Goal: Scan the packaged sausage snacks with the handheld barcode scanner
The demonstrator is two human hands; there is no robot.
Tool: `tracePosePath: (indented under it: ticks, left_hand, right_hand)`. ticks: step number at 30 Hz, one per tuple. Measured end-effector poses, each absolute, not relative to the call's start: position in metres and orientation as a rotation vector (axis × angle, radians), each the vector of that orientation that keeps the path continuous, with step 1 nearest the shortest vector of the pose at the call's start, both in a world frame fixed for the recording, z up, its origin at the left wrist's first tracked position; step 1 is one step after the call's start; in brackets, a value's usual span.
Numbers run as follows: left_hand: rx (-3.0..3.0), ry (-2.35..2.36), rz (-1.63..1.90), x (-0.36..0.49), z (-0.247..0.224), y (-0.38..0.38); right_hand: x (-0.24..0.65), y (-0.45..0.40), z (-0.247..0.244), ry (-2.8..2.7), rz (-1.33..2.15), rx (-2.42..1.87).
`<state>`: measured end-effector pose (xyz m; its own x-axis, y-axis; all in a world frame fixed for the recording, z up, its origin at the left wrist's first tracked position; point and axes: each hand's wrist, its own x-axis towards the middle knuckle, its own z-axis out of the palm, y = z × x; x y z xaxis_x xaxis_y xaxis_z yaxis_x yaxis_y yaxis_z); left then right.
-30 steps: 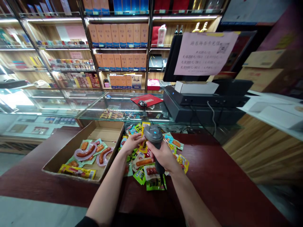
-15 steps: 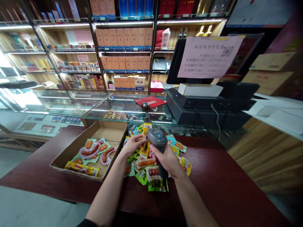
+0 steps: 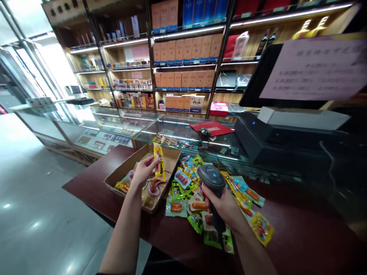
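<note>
- Left hand (image 3: pixel 145 172): grip pinched together on a yellow sausage packet (image 3: pixel 159 162), upright, just above a cardboard box (image 3: pixel 169 160), at 10 o'clock from the heap.
- Right hand (image 3: pixel 222 206): grip clamped round a black barcode scanner (image 3: pixel 213 187), above the heap's 3 o'clock side.
- Heap of sausage packets (image 3: pixel 186 198): spread loosely on the dark red worktop (image 3: pixel 94 187), at 3 o'clock from the box.
- Step in hand, by judgement: moving packets from heap to box, scanner at the ready.
- Next move calls for: a scan of the yellow packet's barcode, if still needed, then release into the box.
</note>
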<state>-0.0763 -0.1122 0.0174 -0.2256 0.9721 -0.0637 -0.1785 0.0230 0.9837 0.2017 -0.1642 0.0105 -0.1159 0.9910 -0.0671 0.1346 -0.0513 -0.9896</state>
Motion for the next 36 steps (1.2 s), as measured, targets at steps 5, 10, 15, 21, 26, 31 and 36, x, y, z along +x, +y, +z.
tracePosePath:
  ticks: [5, 10, 15, 21, 26, 31, 36]
  left_hand:
    - [0.904, 1.358, 1.553, -0.108, 0.024, -0.107]
    - [0.916, 1.353, 1.496, -0.098, 0.019, -0.104]
    - [0.977, 1.324, 1.371, -0.066, 0.011, -0.104]
    - [1.100, 1.233, 1.234, -0.011, 0.002, -0.100]
    - [1.278, 1.165, 1.065, 0.045, -0.017, -0.092]
    - [1.486, 1.170, 0.980, 0.093, -0.036, -0.087]
    - [1.763, 1.353, 0.932, 0.118, -0.045, -0.084]
  right_hand:
    - [0.195, -0.159, 0.008, -1.352, 1.313, -1.262]
    - [0.199, -0.159, 0.006, -1.329, 1.302, -1.274]
    - [0.209, -0.162, 0.010, -1.312, 1.265, -1.280]
    - [0.232, -0.171, 0.012, -1.232, 1.183, -1.343]
    - [0.264, -0.181, 0.004, -1.097, 1.165, -1.364]
    - [0.295, -0.191, 0.001, -1.017, 1.115, -1.367]
    - [0.319, -0.200, -0.005, -0.997, 1.085, -1.389]
